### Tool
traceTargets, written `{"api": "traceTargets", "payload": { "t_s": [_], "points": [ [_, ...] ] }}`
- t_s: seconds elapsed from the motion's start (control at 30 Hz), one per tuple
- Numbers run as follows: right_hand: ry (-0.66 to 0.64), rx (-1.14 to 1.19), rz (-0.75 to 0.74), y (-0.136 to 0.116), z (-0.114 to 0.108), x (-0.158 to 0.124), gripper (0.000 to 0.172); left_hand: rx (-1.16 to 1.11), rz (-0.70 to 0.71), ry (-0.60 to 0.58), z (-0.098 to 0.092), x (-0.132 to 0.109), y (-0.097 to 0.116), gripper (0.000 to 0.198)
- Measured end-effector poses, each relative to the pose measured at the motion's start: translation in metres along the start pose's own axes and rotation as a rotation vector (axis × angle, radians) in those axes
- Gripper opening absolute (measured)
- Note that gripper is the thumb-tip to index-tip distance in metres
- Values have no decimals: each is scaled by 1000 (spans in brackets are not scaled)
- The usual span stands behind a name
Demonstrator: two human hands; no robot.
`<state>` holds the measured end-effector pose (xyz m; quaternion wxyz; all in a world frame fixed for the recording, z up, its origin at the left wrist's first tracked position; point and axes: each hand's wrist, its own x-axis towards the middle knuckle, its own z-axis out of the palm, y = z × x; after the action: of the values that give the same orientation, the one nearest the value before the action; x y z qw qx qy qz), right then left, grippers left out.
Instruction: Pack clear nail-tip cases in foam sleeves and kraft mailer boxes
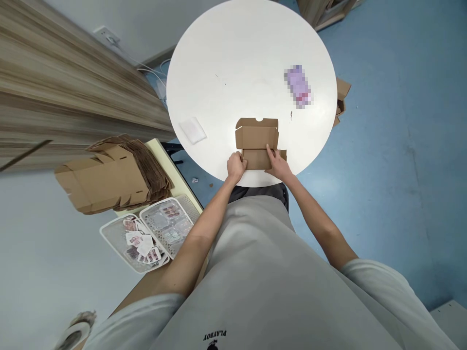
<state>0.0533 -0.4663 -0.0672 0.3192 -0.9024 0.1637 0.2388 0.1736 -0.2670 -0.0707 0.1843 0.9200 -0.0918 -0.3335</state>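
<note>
- The cardboard box (257,137) sits on the near edge of the round white table (241,63), right in front of the person. It is open, with its lid flap standing up at the back.
- The left hand (236,166) is at the box's near left corner, its grip closed narrowly on the front wall there.
- The right hand (279,163) is at the box's near right corner. Its fingers (271,151) reach up over the front wall, so this grip holds the box too.
- A small flat white packet (192,130) lies on the table to the left of the box, well apart from it.
- A purple thing (298,86), too blurred to make out, lies on the table beyond the box and to its right.
- A stack of flat cardboard blanks (113,175) rests on a lower surface far to the left of the box.
- Two white trays (109,238) of small packets sit left of the box, nearer the person than the stack.
- More cardboard (342,99) lies on the blue floor, right of the box and past the table's rim.
</note>
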Motion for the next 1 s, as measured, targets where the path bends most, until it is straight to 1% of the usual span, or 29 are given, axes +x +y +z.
{"api": "traceTargets", "payload": {
  "t_s": [0.03, 0.07, 0.13, 0.2, 0.27, 0.33, 0.37, 0.43, 0.47, 0.53, 0.63, 0.73, 0.83, 0.9, 1.0],
  "points": [
    [28, 36, -8, 0, 0, -4, 126, 10, 0, 2, 0, -1, 1, 10],
    [73, 75, -15, 1, -1, -8, 119, 20, 0, 5, 0, -2, 2, 10],
    [210, 145, 6, 6, -1, -19, 96, 33, -3, 7, 0, -3, 4, 11],
    [358, 187, 110, 13, -2, -28, 74, 36, -1, 5, 1, -3, 5, 13],
    [435, 223, 273, 22, -1, -34, 65, 36, -2, 2, 2, -4, 6, 14],
    [425, 263, 392, 30, 2, -35, 55, 36, -10, 1, 2, -4, 7, 14],
    [401, 276, 417, 32, 3, -34, 47, 39, -12, 1, 1, -4, 8, 15],
    [354, 285, 426, 35, 7, -30, 30, 45, -11, 0, 0, -4, 9, 15],
    [342, 286, 424, 35, 8, -28, 25, 46, -9, 0, 0, -5, 9, 15],
    [343, 290, 426, 30, 12, -26, 21, 43, -14, -2, -1, -5, 10, 16],
    [367, 272, 419, 14, 19, -27, 21, 47, -30, -14, -2, -5, 13, 19],
    [348, 197, 354, -8, 27, -29, 23, 77, -40, -10, 0, -6, 16, 23],
    [318, 104, 291, -27, 32, -32, 29, 96, -32, 9, 1, -7, 18, 26],
    [296, 50, 286, -33, 32, -33, 35, 98, -21, 18, 2, -8, 19, 27],
    [266, -3, 282, -32, 29, -35, 41, 97, -19, 19, 3, -9, 19, 27]
  ]
}}
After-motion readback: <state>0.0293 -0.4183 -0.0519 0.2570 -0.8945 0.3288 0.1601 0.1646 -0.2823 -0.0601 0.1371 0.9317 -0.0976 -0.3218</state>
